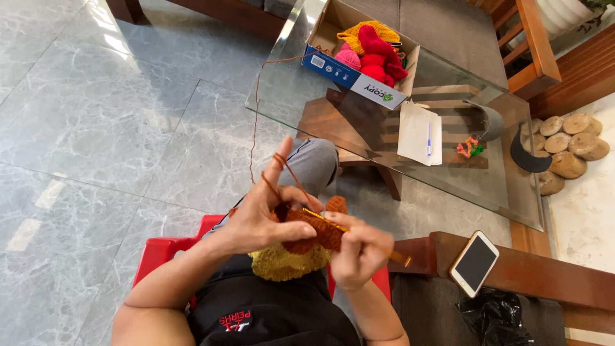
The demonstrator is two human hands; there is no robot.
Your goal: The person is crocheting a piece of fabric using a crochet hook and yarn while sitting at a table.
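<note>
Right hand [359, 253] clamped on yellow metal crochet hook [349, 230]; left hand [266, 221] pinching orange crocheted piece [314, 230], brown yarn strand [280, 160] apparently looped round index finger.

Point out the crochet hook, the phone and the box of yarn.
crochet hook [333, 222]: head view, on the yellow shaft between the hands.
phone [475, 263]: head view, middle of its dark screen, on the wooden armrest.
box of yarn [351, 77]: head view, on its front cardboard wall.
</note>
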